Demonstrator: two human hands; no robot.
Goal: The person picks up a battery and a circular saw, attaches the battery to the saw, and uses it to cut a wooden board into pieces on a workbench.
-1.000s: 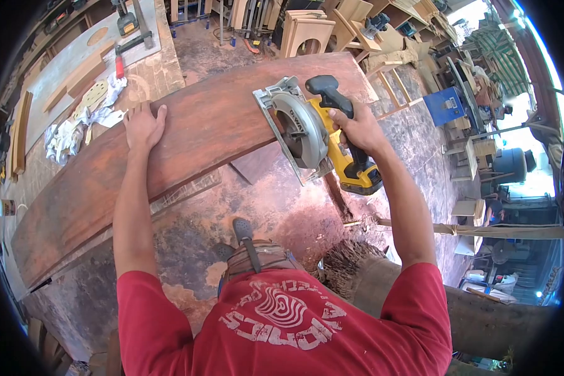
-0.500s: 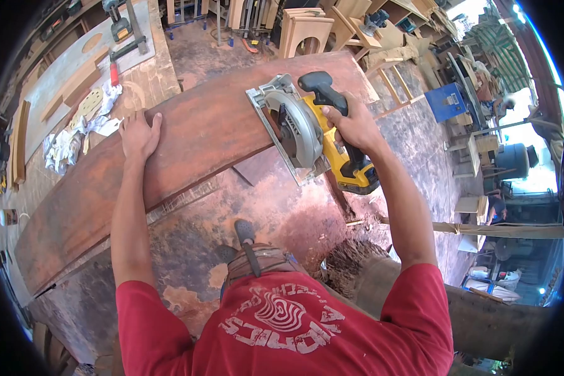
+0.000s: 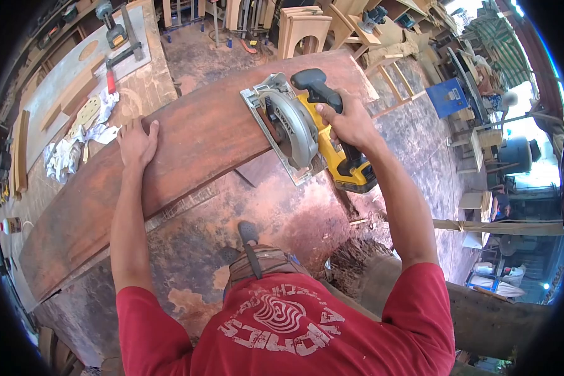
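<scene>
A long, reddish-brown wooden board point(image 3: 194, 135) with a curved far edge lies across the workbench and juts out to the right. My left hand point(image 3: 138, 143) rests flat on it near the far edge, thumb spread from the fingers. My right hand point(image 3: 352, 124) is wrapped round the handle of a yellow and black circular saw point(image 3: 301, 128). The saw's metal base plate sits over the board's near edge, tilted in view, with the blade guard facing left. Whether the blade touches the wood is hidden by the guard.
Left of the board, the bench holds white rags point(image 3: 69, 150), a clamp with a red handle point(image 3: 110, 78) and wood strips point(image 3: 75, 94). Arched wooden panels point(image 3: 304, 31) stand at the back. A blue box point(image 3: 447, 98) is at right. A wooden pole point(image 3: 501, 227) crosses the right side.
The circular saw has shifted slightly left along the board with my right hand. My left hand stays on the board.
</scene>
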